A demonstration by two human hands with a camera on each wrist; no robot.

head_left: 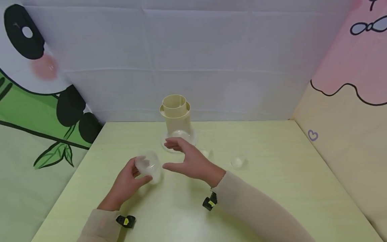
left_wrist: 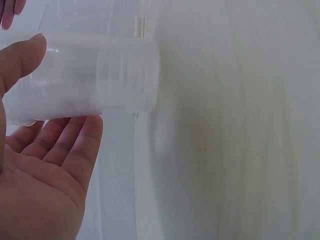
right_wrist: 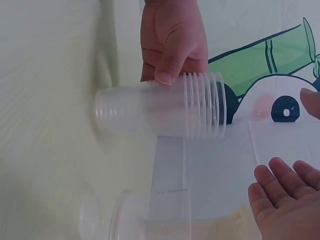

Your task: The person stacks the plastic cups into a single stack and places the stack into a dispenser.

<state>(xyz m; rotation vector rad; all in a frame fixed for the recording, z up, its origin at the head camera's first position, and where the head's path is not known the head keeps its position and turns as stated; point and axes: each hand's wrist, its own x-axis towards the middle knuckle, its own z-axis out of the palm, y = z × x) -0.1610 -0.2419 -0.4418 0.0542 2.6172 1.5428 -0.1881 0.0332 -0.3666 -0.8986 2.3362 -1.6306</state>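
Observation:
My left hand point(head_left: 126, 185) grips a stack of clear plastic cups point(head_left: 152, 169), thumb on one side and fingers on the other. Several nested rims show on the cup stack point(right_wrist: 160, 110) in the right wrist view. Just to the right, apart from the cups, my right hand point(head_left: 193, 163) is held with fingers extended and thumb spread, holding nothing. Behind the right hand stands a cream double-walled tube point(head_left: 177, 122) on a clear, round, flared base point(head_left: 164, 143); the hand hides part of that base.
A small clear domed piece point(head_left: 237, 162) lies on the table point(head_left: 272, 201) to the right. Another clear piece point(head_left: 205, 153) is partly hidden behind the right hand. A white cloth wall point(head_left: 196, 50) rises behind the table, with printed side panels left and right.

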